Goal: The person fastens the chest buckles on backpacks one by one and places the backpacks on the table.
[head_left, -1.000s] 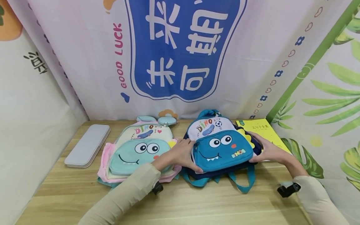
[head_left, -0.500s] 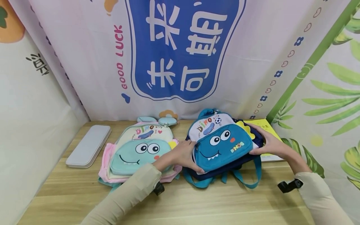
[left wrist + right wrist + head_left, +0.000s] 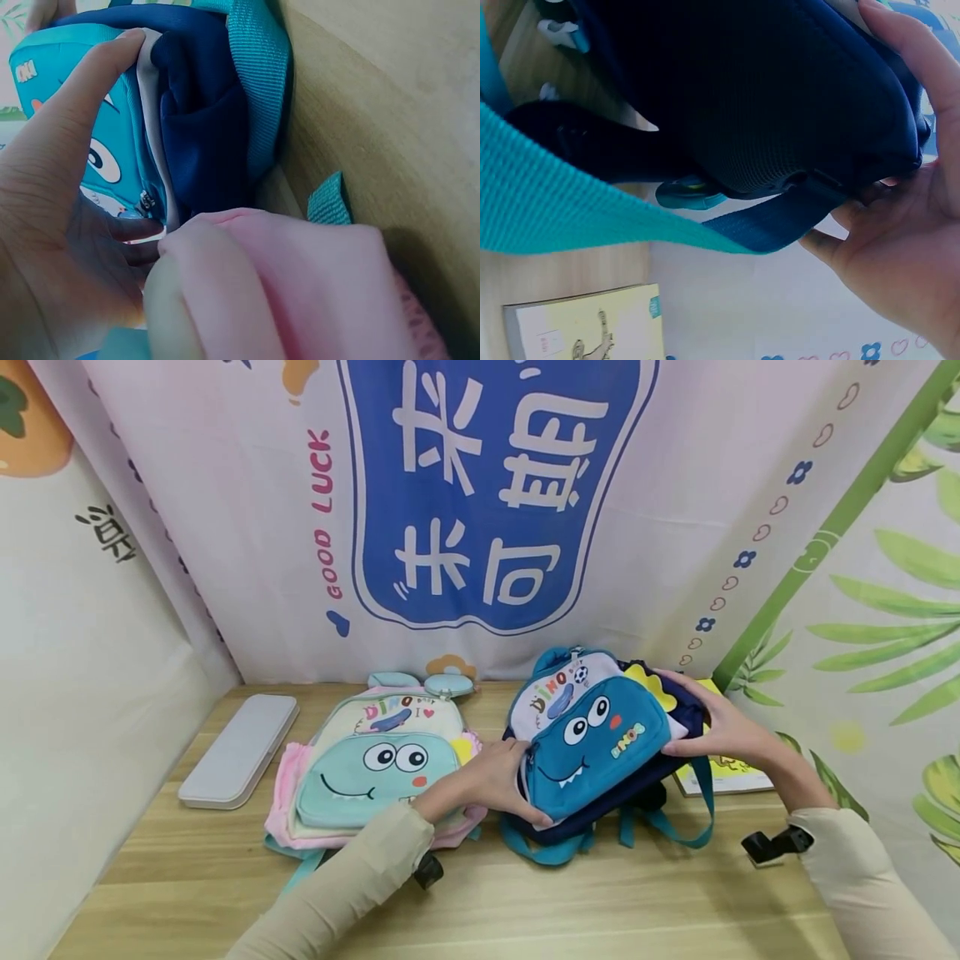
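Observation:
A blue dinosaur backpack is held between both hands in the head view, tilted with its right side raised off the table. My left hand grips its lower left side, the thumb lying along the front edge; the left wrist view shows this thumb on the blue front pocket. My right hand grips the right side near the yellow spikes. Seen in the right wrist view, the dark back panel faces the camera and a teal strap hangs loose. Some fingertips are hidden behind the bag.
A mint and pink dinosaur backpack lies left of the blue one, close to my left hand. Farther left is a white flat case. A yellow book lies partly behind my right hand. Printed cloth walls enclose the wooden table.
The blue backpack's right side has risen and the bag has tilted more, with my right hand moving up. Its straps now hang more freely. My left hand shifts slightly right.

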Action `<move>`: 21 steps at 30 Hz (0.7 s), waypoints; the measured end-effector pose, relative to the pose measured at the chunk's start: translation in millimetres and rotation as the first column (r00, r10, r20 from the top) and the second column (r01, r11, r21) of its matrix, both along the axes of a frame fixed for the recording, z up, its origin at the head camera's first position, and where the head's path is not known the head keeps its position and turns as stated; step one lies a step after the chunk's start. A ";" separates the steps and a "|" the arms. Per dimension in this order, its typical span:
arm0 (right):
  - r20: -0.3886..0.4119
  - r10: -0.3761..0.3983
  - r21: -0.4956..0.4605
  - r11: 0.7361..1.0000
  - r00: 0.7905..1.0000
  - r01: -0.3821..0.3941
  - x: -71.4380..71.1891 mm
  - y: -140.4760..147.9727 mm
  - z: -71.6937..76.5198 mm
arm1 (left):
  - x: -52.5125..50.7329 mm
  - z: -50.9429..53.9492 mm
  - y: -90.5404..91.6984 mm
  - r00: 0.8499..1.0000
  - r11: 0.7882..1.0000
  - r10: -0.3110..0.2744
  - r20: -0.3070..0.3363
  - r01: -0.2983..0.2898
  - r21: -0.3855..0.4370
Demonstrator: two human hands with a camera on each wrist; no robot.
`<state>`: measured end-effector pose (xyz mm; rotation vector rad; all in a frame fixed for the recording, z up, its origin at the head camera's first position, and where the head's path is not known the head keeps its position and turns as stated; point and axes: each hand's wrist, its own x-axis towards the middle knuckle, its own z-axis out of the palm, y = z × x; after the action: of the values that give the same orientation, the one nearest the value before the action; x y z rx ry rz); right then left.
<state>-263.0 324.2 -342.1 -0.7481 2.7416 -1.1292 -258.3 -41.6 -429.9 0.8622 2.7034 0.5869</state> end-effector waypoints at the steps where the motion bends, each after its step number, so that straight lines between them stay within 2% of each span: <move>1: -0.006 0.001 -0.002 1.000 1.000 -0.001 0.6 -1.1 2.1 | 0.0 -0.7 0.5 1.000 1.000 -0.001 -0.005 0.001 0.003; 5: -0.026 -0.005 0.008 1.000 1.000 0.005 2.4 -7.7 12.1 | 0.1 -3.7 2.6 1.000 1.000 -0.002 -0.012 0.002 0.030; 13: -0.046 -0.004 0.000 1.000 0.999 0.004 1.6 -19.6 30.4 | 0.8 -8.6 8.7 0.999 0.988 -0.028 0.016 0.025 0.155; 21: -0.080 -0.007 0.053 0.999 0.997 0.011 -2.1 -33.2 47.5 | -1.6 -13.1 13.6 0.993 0.944 -0.114 -0.025 0.116 0.309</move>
<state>-265.1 291.0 -294.7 -0.7920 2.8313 -1.0453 -259.8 -27.9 -443.1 1.0905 2.5826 1.0021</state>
